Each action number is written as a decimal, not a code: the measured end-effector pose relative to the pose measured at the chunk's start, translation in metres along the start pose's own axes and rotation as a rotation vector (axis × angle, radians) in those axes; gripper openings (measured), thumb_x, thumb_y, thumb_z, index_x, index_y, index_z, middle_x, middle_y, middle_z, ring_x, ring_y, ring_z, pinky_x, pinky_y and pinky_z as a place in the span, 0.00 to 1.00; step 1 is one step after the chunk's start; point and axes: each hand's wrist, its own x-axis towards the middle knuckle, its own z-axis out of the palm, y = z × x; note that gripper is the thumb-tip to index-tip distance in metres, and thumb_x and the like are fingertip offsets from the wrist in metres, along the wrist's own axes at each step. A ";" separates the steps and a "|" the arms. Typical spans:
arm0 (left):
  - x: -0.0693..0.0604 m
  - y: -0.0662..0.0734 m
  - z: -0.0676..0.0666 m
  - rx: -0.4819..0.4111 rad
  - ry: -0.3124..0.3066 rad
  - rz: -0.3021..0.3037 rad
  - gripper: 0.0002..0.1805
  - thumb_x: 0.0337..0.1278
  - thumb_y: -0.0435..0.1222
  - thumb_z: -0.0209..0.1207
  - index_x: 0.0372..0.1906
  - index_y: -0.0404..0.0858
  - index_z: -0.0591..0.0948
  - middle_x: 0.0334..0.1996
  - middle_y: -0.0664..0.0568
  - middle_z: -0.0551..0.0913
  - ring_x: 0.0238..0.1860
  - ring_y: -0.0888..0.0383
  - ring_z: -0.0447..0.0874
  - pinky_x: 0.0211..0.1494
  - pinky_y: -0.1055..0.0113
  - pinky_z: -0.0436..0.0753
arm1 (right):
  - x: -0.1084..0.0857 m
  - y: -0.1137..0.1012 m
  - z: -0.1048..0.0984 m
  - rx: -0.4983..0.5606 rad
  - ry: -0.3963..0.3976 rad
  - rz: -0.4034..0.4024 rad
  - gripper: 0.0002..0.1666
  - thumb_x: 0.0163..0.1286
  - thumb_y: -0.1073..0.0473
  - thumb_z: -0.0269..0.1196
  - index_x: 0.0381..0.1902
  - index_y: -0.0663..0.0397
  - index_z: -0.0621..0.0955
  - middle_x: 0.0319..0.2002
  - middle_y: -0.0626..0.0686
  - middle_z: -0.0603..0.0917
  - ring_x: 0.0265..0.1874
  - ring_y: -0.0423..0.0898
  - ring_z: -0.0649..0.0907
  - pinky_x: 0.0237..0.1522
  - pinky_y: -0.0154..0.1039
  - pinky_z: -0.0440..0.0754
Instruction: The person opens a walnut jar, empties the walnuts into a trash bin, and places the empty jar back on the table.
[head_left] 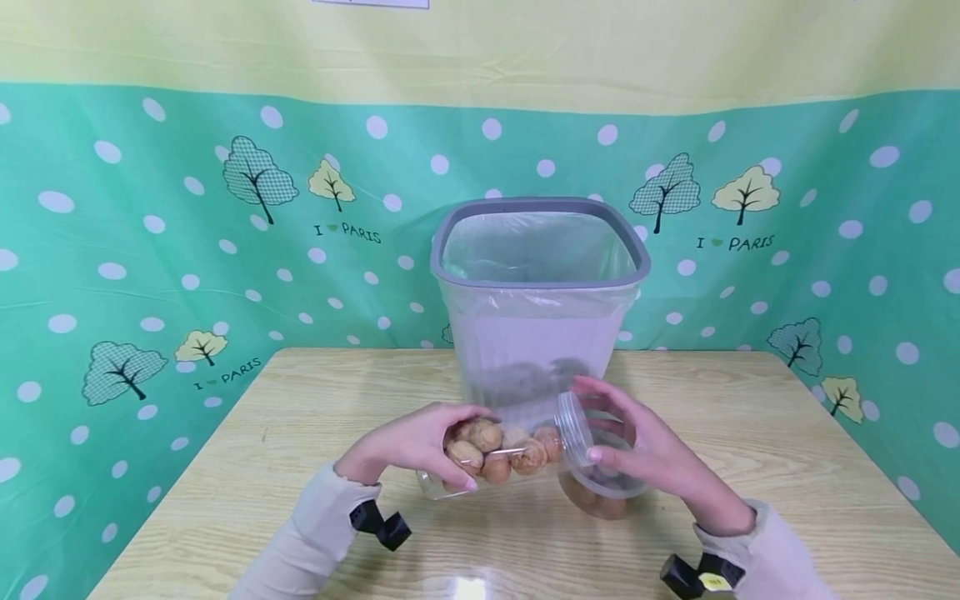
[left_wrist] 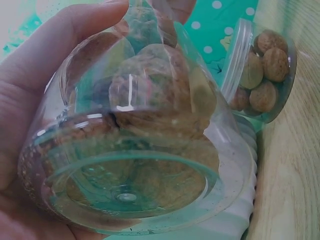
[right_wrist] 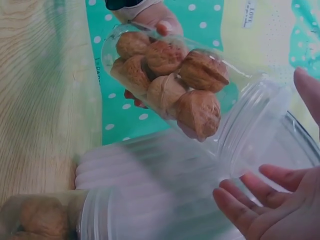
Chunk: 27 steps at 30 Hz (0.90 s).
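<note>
A clear jar of walnuts [head_left: 525, 454] lies tilted on its side above the table, its lidded end toward the right. The left hand [head_left: 420, 442] grips its base end, thumb in front; in the left wrist view the jar's round bottom [left_wrist: 135, 185] fills the foreground. Around the translucent lid [right_wrist: 255, 125] the right hand [head_left: 637, 433] is spread, its fingers straight and apart; in the right wrist view the hand [right_wrist: 280, 205] has its fingertips close to the lid, and contact is unclear. Several walnuts [right_wrist: 200, 112] show inside.
A second, shorter lidded jar with walnuts [head_left: 600, 504] stands on the table [head_left: 360, 383] below the right hand; it also shows in the left wrist view [left_wrist: 265, 70]. Behind the hands stands a lined bin [head_left: 532, 333] with a grey rim. A patterned green cloth [head_left: 150, 292] hangs around.
</note>
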 end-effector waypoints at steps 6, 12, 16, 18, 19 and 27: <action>0.000 0.001 0.000 0.013 0.002 -0.009 0.43 0.37 0.42 0.73 0.63 0.35 0.69 0.48 0.51 0.79 0.46 0.63 0.78 0.52 0.69 0.77 | -0.001 -0.004 0.004 -0.033 0.015 0.056 0.33 0.62 0.64 0.61 0.64 0.67 0.65 0.57 0.66 0.72 0.52 0.43 0.77 0.52 0.41 0.79; -0.001 0.004 0.000 0.030 0.008 -0.019 0.43 0.37 0.43 0.74 0.62 0.35 0.69 0.48 0.53 0.79 0.46 0.63 0.77 0.52 0.70 0.77 | 0.001 -0.008 0.008 -0.103 0.009 0.100 0.31 0.64 0.59 0.62 0.61 0.68 0.67 0.53 0.65 0.76 0.49 0.52 0.79 0.50 0.42 0.80; -0.001 0.005 0.000 0.029 0.011 -0.029 0.43 0.36 0.42 0.74 0.62 0.35 0.69 0.47 0.53 0.79 0.45 0.63 0.78 0.51 0.70 0.77 | 0.002 -0.011 0.008 -0.117 -0.008 0.133 0.29 0.65 0.56 0.62 0.57 0.68 0.69 0.48 0.61 0.78 0.47 0.55 0.80 0.48 0.41 0.81; -0.001 0.005 0.000 0.030 0.013 -0.037 0.43 0.36 0.42 0.74 0.62 0.35 0.70 0.46 0.53 0.79 0.45 0.63 0.78 0.51 0.70 0.78 | 0.002 -0.011 0.009 -0.126 -0.013 0.144 0.28 0.65 0.56 0.62 0.56 0.68 0.69 0.46 0.60 0.79 0.46 0.53 0.80 0.47 0.40 0.81; -0.001 0.005 0.000 0.030 0.013 -0.041 0.43 0.36 0.42 0.74 0.62 0.36 0.70 0.46 0.53 0.79 0.45 0.63 0.78 0.50 0.70 0.78 | 0.002 -0.011 0.009 -0.131 -0.014 0.147 0.27 0.65 0.56 0.62 0.56 0.68 0.70 0.46 0.59 0.79 0.46 0.53 0.80 0.46 0.40 0.81; -0.002 0.005 0.000 0.024 0.013 -0.045 0.42 0.36 0.42 0.74 0.62 0.37 0.70 0.47 0.53 0.79 0.46 0.63 0.78 0.51 0.69 0.78 | 0.002 -0.010 0.008 -0.103 -0.015 0.152 0.27 0.63 0.59 0.63 0.56 0.69 0.69 0.44 0.58 0.78 0.43 0.48 0.80 0.46 0.38 0.81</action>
